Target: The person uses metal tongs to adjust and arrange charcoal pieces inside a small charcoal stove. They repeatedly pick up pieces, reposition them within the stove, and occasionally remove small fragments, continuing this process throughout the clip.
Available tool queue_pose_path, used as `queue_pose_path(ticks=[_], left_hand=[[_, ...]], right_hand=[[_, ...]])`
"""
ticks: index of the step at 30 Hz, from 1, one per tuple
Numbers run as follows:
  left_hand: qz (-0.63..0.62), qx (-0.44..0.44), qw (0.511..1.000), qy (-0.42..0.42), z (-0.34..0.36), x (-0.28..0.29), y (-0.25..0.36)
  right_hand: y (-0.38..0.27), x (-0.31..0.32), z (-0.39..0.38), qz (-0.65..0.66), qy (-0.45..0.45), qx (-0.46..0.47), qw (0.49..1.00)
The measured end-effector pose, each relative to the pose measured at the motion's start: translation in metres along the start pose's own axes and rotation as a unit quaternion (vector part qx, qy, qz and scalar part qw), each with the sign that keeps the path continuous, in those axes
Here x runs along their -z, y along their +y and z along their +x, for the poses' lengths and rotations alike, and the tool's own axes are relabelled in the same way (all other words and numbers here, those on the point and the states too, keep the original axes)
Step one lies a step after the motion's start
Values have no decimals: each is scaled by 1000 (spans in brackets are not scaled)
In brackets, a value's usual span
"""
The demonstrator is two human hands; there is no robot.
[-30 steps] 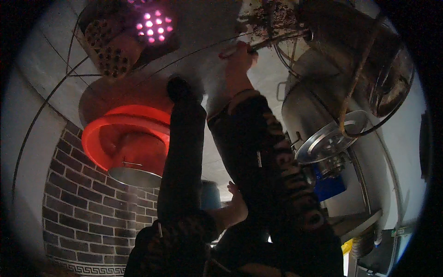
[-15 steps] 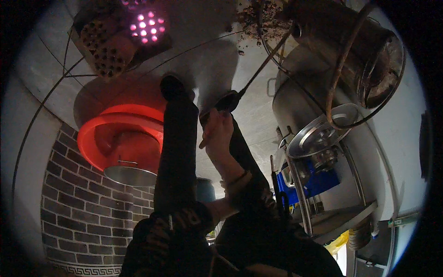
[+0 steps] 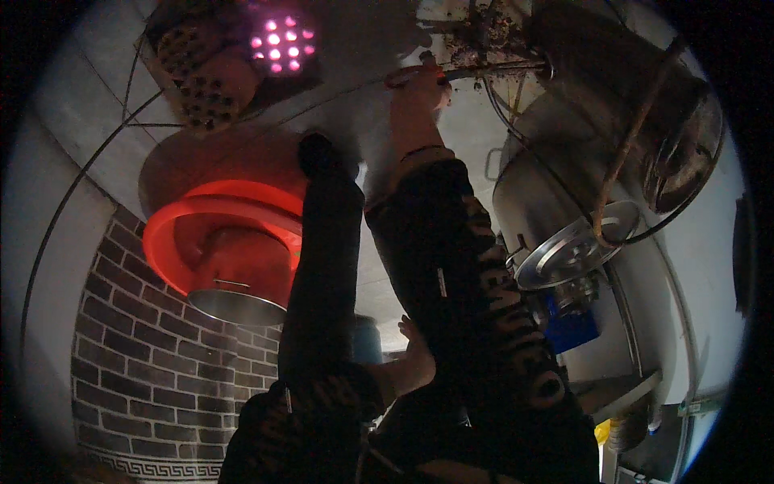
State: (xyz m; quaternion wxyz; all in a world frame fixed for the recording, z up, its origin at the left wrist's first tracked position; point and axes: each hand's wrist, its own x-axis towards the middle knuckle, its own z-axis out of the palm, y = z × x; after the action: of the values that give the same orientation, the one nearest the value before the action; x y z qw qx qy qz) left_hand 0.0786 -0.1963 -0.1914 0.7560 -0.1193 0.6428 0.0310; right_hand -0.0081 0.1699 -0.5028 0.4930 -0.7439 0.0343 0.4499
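My right arm stretches far forward. My right hand (image 3: 421, 87) is closed around the reddish loop handle (image 3: 399, 77) of what look like long fire tongs (image 3: 500, 71), whose dark shaft reaches right toward a rusty metal cylinder (image 3: 621, 89). Dark crumbly debris (image 3: 480, 36) lies just beyond the shaft. Close to my body, beside the right sleeve, is my left hand (image 3: 415, 359); it holds nothing I can see, with a finger stretched out and the others partly hidden. Glowing pink holes mark a lit coal briquette (image 3: 282, 44) at the far left, near unlit briquettes (image 3: 205, 101).
A red basin (image 3: 165, 242) with a metal vessel (image 3: 238, 306) stands left, by a brick-patterned wall (image 3: 137, 363). Right are a large metal pot (image 3: 524, 189), a shiny lid (image 3: 564, 258) and a curved hose (image 3: 637, 145). Thin cables cross the floor; my shoe (image 3: 316, 153) is near.
My right hand has moved forward from beside my shin, and the tongs' shaft has swung up to lie nearly level. My left hand has come away from my right forearm.
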Motion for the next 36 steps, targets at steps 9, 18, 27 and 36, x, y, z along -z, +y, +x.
queue_pose_path(ticks=[9,18,27,36], left_hand=[[27,-15,999,-17,13,-24,14],[72,-35,997,-21,5,-29,14],[121,-58,991,-10,20,-20,5],[155,-75,985,-10,12,-24,13]], right_hand=[[-43,68,-68,-21,-101,-143,984],[-89,134,-190,-69,-32,-317,946],[-33,77,-50,-165,17,-64,984],[-23,84,-35,-153,-135,-51,978]])
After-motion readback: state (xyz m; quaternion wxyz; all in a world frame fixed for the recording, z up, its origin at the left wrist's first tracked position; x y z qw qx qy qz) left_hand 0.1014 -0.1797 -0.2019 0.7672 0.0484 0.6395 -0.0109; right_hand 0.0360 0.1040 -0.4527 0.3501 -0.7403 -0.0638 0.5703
